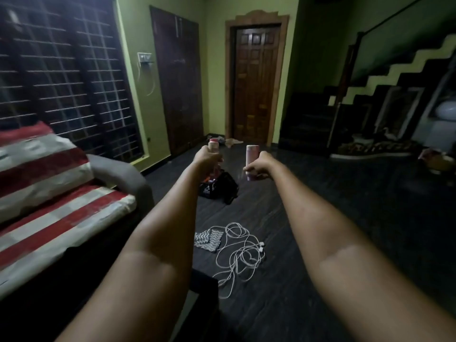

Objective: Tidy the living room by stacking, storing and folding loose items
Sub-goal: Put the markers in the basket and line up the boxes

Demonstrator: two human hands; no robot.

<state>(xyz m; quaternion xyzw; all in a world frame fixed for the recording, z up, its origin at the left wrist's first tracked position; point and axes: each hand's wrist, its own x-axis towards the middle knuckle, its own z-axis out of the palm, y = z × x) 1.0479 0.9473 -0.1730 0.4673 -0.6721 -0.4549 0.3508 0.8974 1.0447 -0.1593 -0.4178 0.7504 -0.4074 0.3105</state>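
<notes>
Both my arms reach out over the dark floor. My left hand (207, 160) grips a pale bottle with a red cap (212, 143), held upright. My right hand (257, 165) grips a pink bottle (252, 154), also upright. Below and between the hands a black mesh basket (217, 188) stands on the floor with something orange-red inside. Nearer to me a tangled white cable (238, 253) lies on the floor beside a small grey zigzag-patterned cloth (208, 239).
A sofa with a red-and-white striped cover (49, 193) fills the left. Loose cloths (232, 142) lie by the closed wooden door (255, 87) at the back. Stairs (320, 114) and clutter stand at the right. A dark low table edge (204, 292) is near my left arm.
</notes>
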